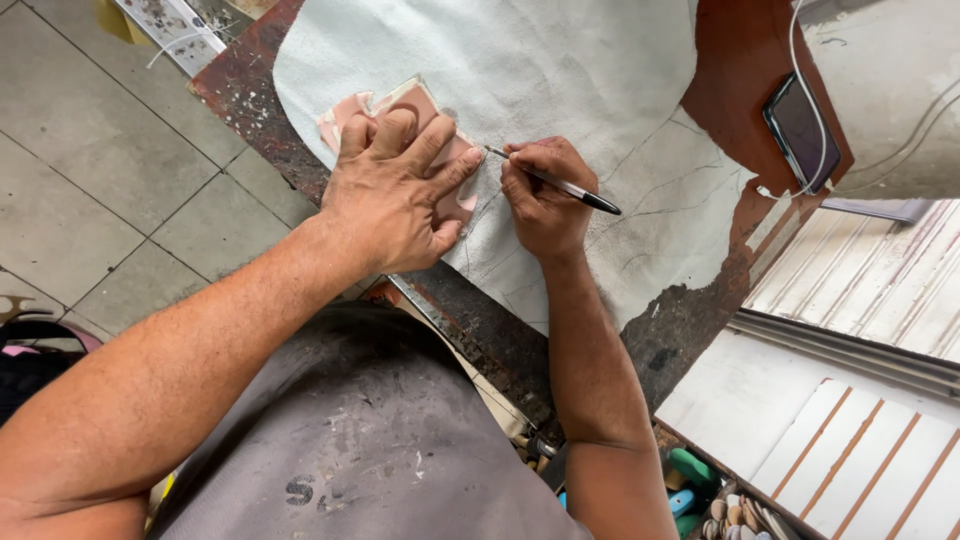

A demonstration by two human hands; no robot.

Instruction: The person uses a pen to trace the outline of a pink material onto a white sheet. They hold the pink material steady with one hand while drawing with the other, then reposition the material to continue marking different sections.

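Pink template [420, 105] pinned under left hand [395, 190], beside pen [555, 183].

You stand over a worn workbench [250, 95] — its dark reddish top is scuffed, stained and flecked with paint. To your left the floor [90, 170] is laid in large grey tiles with thin dark joints. At the bench's far right edge a dark phone [803, 130] lies screen-up with a white cable [795, 50] plugged in. Lower right, pale boards with reddish stripes [870, 460] lie flat beside ribbed grey panels [870, 280]. The light is even and soft — daylight-like.
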